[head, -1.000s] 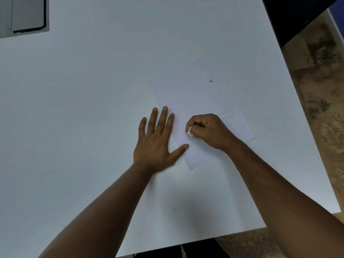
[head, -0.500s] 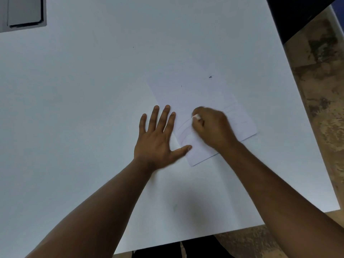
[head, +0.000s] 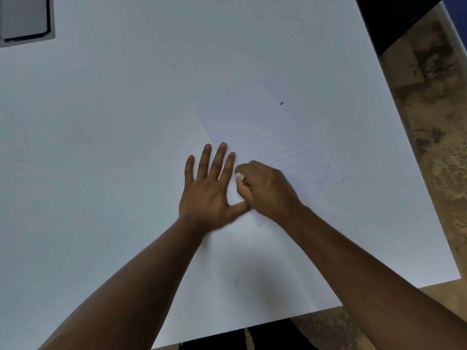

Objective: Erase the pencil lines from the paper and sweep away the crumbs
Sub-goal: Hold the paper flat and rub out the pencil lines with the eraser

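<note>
Surface [head: 126,147]: wide, white, flat, filling most of the view from the head camera. Grey rectangular panel [head: 25,18] at far left corner. White rectangular sheet of paper [head: 252,127] lying skewed right of centre, faint pencil lines [head: 300,162] on near right part. Left hand [head: 209,190] open, flat, fingers spread, pressed palm-down across left edge of paper, thumb on the sheet. Right hand [head: 267,190] curled shut, gripping small white eraser [head: 239,176], resting on paper just beside left hand's index finger. Small dark speck [head: 281,103] on far part of paper, well apart from both hands.
</note>
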Demonstrator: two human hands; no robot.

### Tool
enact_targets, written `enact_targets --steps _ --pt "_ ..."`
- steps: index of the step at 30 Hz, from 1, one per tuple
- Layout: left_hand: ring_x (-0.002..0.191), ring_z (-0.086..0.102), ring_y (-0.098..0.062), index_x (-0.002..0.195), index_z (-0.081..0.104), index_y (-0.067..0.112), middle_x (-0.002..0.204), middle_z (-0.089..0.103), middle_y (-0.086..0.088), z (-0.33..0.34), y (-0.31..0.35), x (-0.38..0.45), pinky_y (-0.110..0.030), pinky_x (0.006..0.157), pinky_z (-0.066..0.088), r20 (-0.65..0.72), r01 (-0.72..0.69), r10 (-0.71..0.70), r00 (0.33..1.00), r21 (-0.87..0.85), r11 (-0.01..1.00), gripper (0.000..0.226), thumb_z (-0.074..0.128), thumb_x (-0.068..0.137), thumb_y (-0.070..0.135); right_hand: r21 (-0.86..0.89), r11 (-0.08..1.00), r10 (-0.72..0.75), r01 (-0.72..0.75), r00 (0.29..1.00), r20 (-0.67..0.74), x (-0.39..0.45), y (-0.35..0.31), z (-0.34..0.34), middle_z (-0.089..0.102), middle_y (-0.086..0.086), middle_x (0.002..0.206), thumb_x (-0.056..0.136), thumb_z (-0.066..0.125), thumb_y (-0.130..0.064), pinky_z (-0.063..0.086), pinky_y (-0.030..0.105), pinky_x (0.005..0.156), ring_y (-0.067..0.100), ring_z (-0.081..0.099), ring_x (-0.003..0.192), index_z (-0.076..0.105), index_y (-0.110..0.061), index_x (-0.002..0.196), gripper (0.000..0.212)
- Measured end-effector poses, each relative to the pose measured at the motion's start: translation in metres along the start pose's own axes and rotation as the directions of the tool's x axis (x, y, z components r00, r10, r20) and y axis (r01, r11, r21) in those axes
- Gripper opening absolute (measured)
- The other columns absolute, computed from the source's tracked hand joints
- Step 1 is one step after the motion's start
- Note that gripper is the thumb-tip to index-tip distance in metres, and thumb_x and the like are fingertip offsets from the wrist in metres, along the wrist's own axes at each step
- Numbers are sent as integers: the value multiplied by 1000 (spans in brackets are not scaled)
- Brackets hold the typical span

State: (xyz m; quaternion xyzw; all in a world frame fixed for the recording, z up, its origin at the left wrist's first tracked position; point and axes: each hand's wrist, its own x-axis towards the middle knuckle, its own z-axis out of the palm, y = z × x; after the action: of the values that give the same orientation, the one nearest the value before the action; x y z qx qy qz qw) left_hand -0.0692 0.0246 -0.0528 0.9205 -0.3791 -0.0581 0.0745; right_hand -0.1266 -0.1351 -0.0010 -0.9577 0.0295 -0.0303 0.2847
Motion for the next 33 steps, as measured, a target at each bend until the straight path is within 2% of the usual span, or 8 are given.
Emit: enact_targets --steps 7,12,16,20,23,26,30,33 --pt "159 -13 -25 166 10 22 174 -4 0 0 1 1 -60 126 0 42 40 -39 998 -3 999 107 20 87 93 -153 946 249 -287 942 -225 21 37 -24 61 15 83 96 47 -12 47 40 65 32 58 74 64 -2 92 19" --pt "160 -11 -27 166 12 21 174 -4 -2 1 0 1 -59 126 0 33 28 -28 999 -10 1000 106 23 87 92 -46 998 38 -44 991 -129 2 14 -9 66 13 93 98 54 -14 54 40 71 29 64 80 68 -5 111 21" --pt "160 -8 -29 166 13 19 174 -2 -3 1 -2 0 -60 126 2 30 3 -3 1000 -2 1000 106 27 87 89 -176 969 -164 172 985 61 -12 7 7 66 12 91 100 49 -13 56 38 69 26 63 79 67 -2 114 25" --pt "159 -14 -25 166 10 21 174 -6 -1 0 1 2 -60 126 0 56 37 -37 998 -6 999 107 20 87 92 -273 961 -1 -41 989 -150 13 32 -11 62 13 80 96 54 -10 51 34 60 29 61 68 68 -4 97 16" --pt "159 -16 -24 166 7 22 174 -9 0 -1 1 2 -60 126 -1 71 44 -44 997 -2 999 108 18 86 93 -212 969 89 -129 978 -191 22 38 -22 59 12 78 96 52 -12 46 32 56 27 56 62 67 -4 92 17" --pt "159 -14 -26 166 9 21 174 -7 -1 -1 0 2 -60 126 0 57 34 -34 998 -11 999 108 19 86 93 -140 986 66 -89 985 -160 15 27 -14 60 11 82 98 50 -15 50 36 61 26 58 67 68 -6 99 19" --pt "159 -12 -26 166 12 21 174 -4 -2 -1 0 2 -59 126 0 45 23 -22 999 -12 1000 105 19 87 91 -155 981 -107 114 993 52 1 12 2 65 10 93 99 50 -16 55 36 68 24 63 78 67 -6 114 24" --pt "159 -12 -25 166 12 21 174 -3 -1 -1 1 2 -59 126 0 39 34 -33 999 -16 999 107 21 87 92 -247 969 -2 -19 997 -83 16 32 -9 63 14 89 94 56 -10 53 37 65 31 64 76 68 -5 105 17"
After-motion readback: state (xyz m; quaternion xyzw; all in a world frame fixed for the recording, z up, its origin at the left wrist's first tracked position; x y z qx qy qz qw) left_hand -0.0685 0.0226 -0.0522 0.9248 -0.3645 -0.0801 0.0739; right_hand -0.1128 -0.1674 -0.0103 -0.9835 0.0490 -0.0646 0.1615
